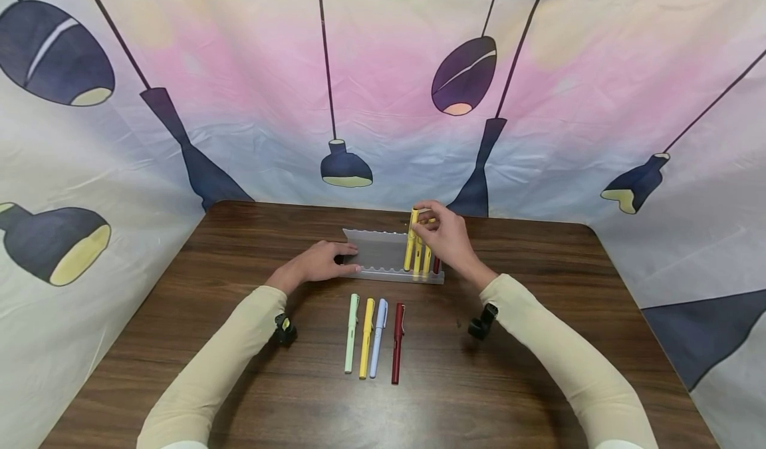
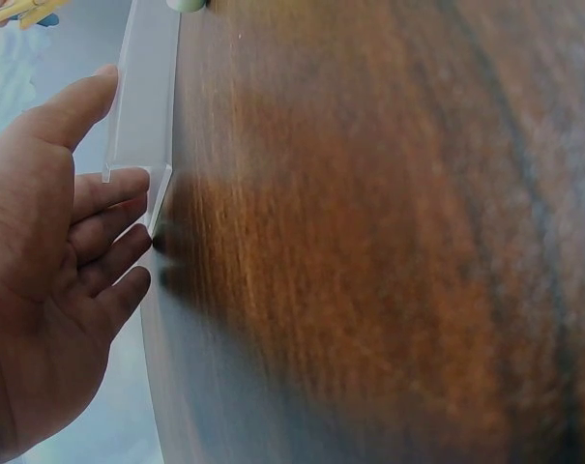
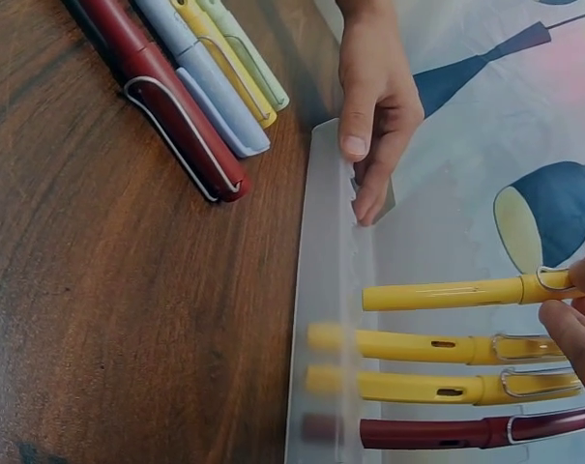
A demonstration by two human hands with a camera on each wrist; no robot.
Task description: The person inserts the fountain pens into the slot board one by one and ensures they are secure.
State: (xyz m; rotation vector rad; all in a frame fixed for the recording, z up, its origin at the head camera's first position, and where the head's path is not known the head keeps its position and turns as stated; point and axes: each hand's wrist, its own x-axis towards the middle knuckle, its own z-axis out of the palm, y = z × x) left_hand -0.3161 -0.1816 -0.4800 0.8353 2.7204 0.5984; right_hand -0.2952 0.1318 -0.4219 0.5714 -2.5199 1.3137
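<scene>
A clear plastic pen stand [image 1: 380, 249] with notched edges lies near the table's far side. My left hand [image 1: 320, 261] holds its left end, thumb at the front ledge and fingers by the end. My right hand [image 1: 449, 236] pinches a yellow pen [image 3: 442, 294] near its capped top. That pen's lower end is just short of the notched ledge in the right wrist view. Beside it, two more yellow pens [image 3: 408, 344] and a dark red pen [image 3: 437, 433] sit in the stand's right part, their lower ends behind the translucent ledge.
In front of the stand lie a mint green pen [image 1: 351, 334], a yellow pen [image 1: 366, 339], a light blue pen [image 1: 378, 338] and a dark red pen [image 1: 397, 342], roughly side by side. A lamp-patterned cloth [image 1: 395, 163] hangs behind the brown wooden table [image 1: 287, 396].
</scene>
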